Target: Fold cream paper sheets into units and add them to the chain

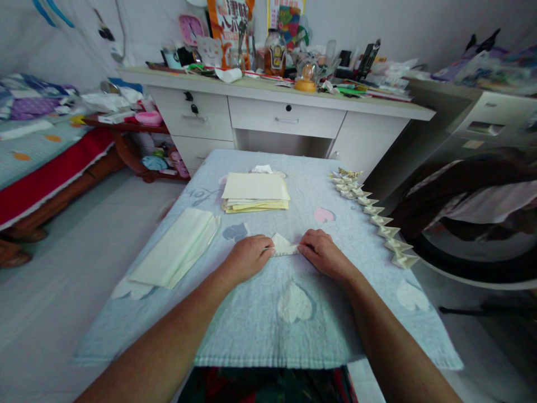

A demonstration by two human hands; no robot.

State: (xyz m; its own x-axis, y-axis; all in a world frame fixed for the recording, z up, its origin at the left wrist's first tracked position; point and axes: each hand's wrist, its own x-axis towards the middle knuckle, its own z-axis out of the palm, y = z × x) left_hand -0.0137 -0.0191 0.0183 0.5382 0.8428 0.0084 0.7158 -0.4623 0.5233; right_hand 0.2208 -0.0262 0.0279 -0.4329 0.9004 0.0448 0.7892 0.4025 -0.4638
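A small cream folded paper boat (283,245) stretches between my two hands over the middle of the cloth-covered table (260,313). My left hand (250,256) pinches its left end, fingers closed. At the right end, my right hand (322,252) pinches the other tip. The paper peaks in the middle and has a flat lower band. Beyond my hands sits a stack of cream and yellow paper sheets (255,189). To the left lies a larger folded pale sheet bundle (176,246). Along the right edge runs a row of several folded paper boats (380,220).
A white desk (260,112) crowded with a jar (274,53), bags and small items stands behind the table. On the right is a washing machine (478,129) with its door open and dark cloth at it. A bed (46,157) stands at the left.
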